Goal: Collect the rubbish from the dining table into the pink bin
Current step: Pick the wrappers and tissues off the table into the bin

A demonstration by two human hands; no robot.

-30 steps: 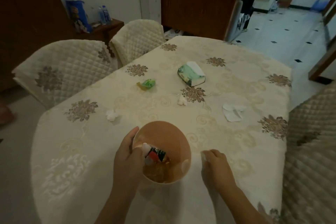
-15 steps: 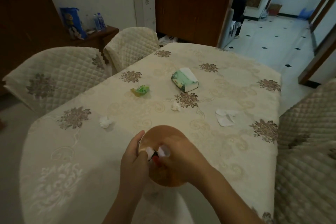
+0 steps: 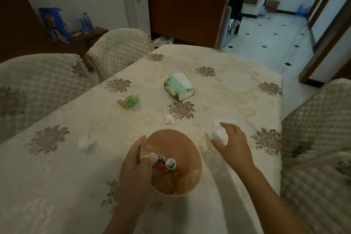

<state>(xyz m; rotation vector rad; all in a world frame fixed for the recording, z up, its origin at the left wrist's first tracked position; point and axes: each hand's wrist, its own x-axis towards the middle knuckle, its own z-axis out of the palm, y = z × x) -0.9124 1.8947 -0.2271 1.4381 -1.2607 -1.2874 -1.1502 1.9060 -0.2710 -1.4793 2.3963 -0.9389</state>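
The pink bin [image 3: 190, 148] stands on the cream tablecloth near me, with small bottles and wrappers [image 3: 164, 165] inside. My left hand [image 3: 133, 167] grips its left rim. My right hand [image 3: 235, 148] reaches out to the right of the bin, fingers spread over a flat white tissue [image 3: 226, 121], touching its near part. A crumpled tissue [image 3: 168, 118] lies beyond the bin, another crumpled tissue [image 3: 84, 141] lies to its left, and a green wrapper [image 3: 130, 100] sits farther back left.
A green-and-white tissue pack [image 3: 179, 86] lies mid-table. Quilted chairs stand at the left [image 3: 43, 81], far left [image 3: 117, 45] and right [image 3: 319, 129]. A wooden cabinet [image 3: 182, 11] and a person [image 3: 235, 4] are beyond the table's far end.
My right hand picked something up near the bin, brought it over the bin, then moved out right onto the flat tissue. My left hand kept holding the rim.
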